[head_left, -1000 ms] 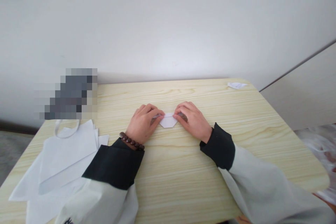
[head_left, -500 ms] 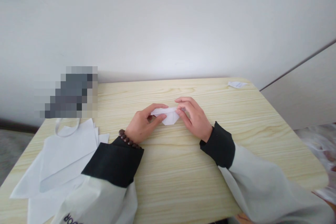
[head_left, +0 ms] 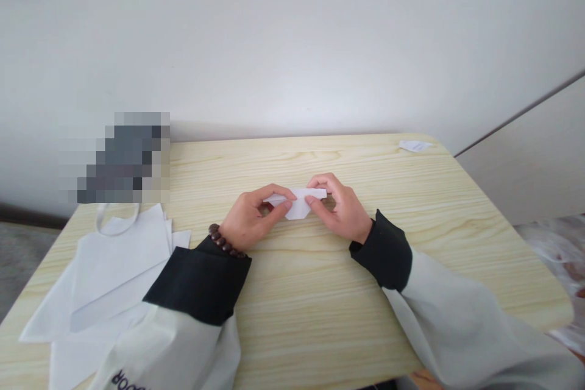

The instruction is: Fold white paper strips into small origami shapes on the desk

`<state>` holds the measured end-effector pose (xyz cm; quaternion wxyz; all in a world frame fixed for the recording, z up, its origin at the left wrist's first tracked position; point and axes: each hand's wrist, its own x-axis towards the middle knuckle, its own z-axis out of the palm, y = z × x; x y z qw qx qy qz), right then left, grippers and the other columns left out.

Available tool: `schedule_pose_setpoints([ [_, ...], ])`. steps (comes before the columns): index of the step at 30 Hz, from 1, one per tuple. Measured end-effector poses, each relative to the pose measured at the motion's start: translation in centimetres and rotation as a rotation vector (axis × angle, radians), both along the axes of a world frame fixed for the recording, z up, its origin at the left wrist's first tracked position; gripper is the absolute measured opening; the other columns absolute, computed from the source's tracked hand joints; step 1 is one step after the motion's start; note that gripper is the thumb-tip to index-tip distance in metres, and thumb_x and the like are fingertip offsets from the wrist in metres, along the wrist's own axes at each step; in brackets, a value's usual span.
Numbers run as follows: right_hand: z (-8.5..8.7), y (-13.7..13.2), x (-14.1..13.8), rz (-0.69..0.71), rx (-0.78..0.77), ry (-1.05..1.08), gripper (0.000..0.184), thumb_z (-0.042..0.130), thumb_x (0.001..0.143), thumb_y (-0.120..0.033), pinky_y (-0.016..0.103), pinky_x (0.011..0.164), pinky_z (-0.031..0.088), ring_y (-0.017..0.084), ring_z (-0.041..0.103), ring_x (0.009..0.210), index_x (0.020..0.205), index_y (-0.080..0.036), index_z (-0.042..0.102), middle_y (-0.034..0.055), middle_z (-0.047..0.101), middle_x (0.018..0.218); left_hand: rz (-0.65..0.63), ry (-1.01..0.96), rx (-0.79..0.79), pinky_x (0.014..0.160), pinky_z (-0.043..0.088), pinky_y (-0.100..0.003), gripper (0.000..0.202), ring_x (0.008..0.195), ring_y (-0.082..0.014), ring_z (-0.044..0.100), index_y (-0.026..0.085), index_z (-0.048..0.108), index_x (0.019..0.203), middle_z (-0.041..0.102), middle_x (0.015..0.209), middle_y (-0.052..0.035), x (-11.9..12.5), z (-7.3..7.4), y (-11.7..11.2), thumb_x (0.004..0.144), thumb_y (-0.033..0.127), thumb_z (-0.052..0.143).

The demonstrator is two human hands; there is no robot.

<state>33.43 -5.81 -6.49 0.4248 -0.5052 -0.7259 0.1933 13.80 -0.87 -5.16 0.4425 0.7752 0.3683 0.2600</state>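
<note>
A small folded white paper (head_left: 299, 207) is held between both hands over the middle of the table. It has a long narrow strip along its top and a shorter part with slanted sides below. My left hand (head_left: 256, 213) pinches its left end between thumb and fingers. On the right, my right hand (head_left: 338, 207) grips it with the thumb in front and the fingers curled behind the upper edge. My fingers hide parts of both ends.
Several loose white paper sheets (head_left: 114, 268) overlap at the left of the wooden table (head_left: 311, 317). A white loop (head_left: 117, 233) lies on them, below a blurred-out dark object (head_left: 123, 158). A small folded paper piece (head_left: 414, 145) rests at the far right corner. A wall stands behind.
My right fingers have shifted behind the paper's upper edge, baring its right end. My left fingertips have moved further over the strip. The paper stays in nearly the same place.
</note>
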Motion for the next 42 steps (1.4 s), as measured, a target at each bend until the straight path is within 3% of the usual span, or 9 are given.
schedule_pose_setpoints([
  [3,0.02,-0.08,-0.03,0.011,-0.017,0.014,0.019,0.053,0.084,-0.026,0.026,0.07,0.047,0.016,0.064,0.081,0.101,-0.022,0.046,0.0023,0.064,0.087,0.035,-0.059,0.019,0.064,0.049,-0.024,0.03,0.072,-0.0145,0.059,0.017,0.06,0.101,0.063,0.091,-0.0047,0.07,0.11,0.02,0.081,0.039,0.055],
  [7,0.17,0.0,-0.05,-0.013,-0.012,-0.003,0.022,0.055,0.082,-0.028,0.029,0.075,0.046,0.017,0.064,0.084,0.102,-0.022,0.048,0.0033,0.066,0.092,0.091,-0.012,-0.007,0.055,0.046,-0.022,0.036,0.06,-0.0126,0.056,0.016,0.057,0.107,0.063,0.079,-0.0018,0.22,0.48,0.0,0.078,0.039,0.057],
  [13,0.6,0.16,-0.08,-0.049,0.04,-0.145,0.009,0.056,0.082,-0.028,0.03,0.072,0.042,0.015,0.059,0.07,0.081,-0.02,0.057,0.001,0.066,0.075,0.098,0.038,-0.002,0.059,0.046,-0.023,0.031,0.065,-0.0139,0.058,0.015,0.063,0.092,0.066,0.078,-0.002,0.26,0.76,0.0,0.077,0.042,0.058],
  [20,0.41,0.06,-0.05,-0.081,0.096,-0.121,0.01,0.053,0.083,-0.028,0.03,0.071,0.044,0.017,0.059,0.074,0.085,-0.02,0.058,0.003,0.066,0.08,0.106,-0.082,-0.101,0.066,0.049,-0.027,0.037,0.074,-0.0181,0.061,0.014,0.061,0.095,0.067,0.084,-0.0058,0.23,0.17,0.15,0.077,0.046,0.058],
  [31,0.24,0.08,0.09,-0.076,0.076,-0.089,0.01,0.056,0.083,-0.029,0.028,0.069,0.044,0.016,0.06,0.074,0.085,-0.019,0.059,0.0023,0.067,0.08,0.138,-0.058,-0.149,0.06,0.048,-0.024,0.036,0.066,-0.0165,0.062,0.014,0.065,0.087,0.07,0.075,-0.003,0.26,0.36,0.16,0.072,0.048,0.063],
  [42,0.45,0.15,-0.08,0.002,0.069,-0.124,0.01,0.059,0.082,-0.027,0.028,0.07,0.041,0.014,0.058,0.069,0.076,-0.019,0.062,0.0006,0.067,0.072,0.113,0.039,0.035,0.056,0.046,-0.021,0.028,0.06,-0.013,0.06,0.016,0.07,0.081,0.07,0.071,-0.001,0.36,0.48,-0.3,0.077,0.041,0.06],
])
